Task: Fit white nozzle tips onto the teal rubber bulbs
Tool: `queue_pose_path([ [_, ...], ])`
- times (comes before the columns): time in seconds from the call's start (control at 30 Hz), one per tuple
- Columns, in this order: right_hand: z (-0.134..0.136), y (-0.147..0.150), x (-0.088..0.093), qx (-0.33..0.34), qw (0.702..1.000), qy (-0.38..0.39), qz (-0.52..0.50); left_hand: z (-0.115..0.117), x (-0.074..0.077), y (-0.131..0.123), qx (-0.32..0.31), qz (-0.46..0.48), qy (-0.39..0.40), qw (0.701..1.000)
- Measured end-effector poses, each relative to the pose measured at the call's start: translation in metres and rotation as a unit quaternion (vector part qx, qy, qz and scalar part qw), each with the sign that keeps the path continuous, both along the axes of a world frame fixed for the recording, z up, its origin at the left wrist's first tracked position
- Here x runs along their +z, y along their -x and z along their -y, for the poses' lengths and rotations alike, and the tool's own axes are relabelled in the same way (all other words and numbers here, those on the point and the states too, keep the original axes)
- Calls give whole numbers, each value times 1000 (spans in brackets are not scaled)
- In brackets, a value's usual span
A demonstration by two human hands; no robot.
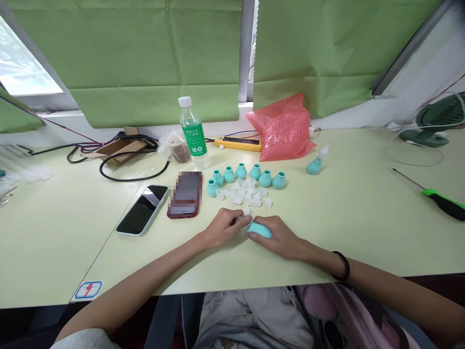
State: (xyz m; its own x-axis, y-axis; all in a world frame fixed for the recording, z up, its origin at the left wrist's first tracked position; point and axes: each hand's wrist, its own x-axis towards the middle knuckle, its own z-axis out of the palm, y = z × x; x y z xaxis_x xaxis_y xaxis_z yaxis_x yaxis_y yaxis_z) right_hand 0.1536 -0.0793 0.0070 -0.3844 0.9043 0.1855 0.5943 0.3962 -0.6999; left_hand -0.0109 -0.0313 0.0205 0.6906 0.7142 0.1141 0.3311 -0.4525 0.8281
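My right hand [278,236] is closed around a teal rubber bulb [260,230], which lies on its side with its neck toward my left hand. The fingers of my left hand [224,227] pinch a translucent white plastic tip [247,212] at the bulb's neck; how far the two are joined is hidden by the fingers. Just beyond my hands lies a pile of small translucent plastic pieces [250,190]. Behind the pile several teal bulbs [241,171] stand upright in an arc, openings up. Apart on the right sits a teal bulb with a white tip [314,166] fitted.
Two phones, one pale-edged [143,211] and one red-cased [186,196], lie left of my hands. Behind stand a water bottle [194,138], a yellow power strip [238,143] and red bubble wrap [285,128]. A screwdriver [436,196] lies far right; a black cable [134,179] curls left.
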Motion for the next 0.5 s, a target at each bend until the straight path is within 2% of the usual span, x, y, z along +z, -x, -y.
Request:
queue_pose_path([
  [0.07, 1, 0, 1, 21, 1000, -6, 2, -1, -1, -1, -29, 15, 90, 995],
  [0.2, 3, 0, 4, 43, 999, -3, -13, -5, -2, -3, -65, 50, 243, 967],
  [0.37, 5, 0, 7, 87, 995, -1, -39, -7, -4, -2, -102, 82, 378, 917],
  [0.43, 7, -1, 7, 110, 993, -26, -17, -10, -5, 0, -122, 107, 435, 886],
  [0.5, 9, -2, 7, 114, 991, -66, 2, -13, -5, 1, -114, 130, 455, 873],
])
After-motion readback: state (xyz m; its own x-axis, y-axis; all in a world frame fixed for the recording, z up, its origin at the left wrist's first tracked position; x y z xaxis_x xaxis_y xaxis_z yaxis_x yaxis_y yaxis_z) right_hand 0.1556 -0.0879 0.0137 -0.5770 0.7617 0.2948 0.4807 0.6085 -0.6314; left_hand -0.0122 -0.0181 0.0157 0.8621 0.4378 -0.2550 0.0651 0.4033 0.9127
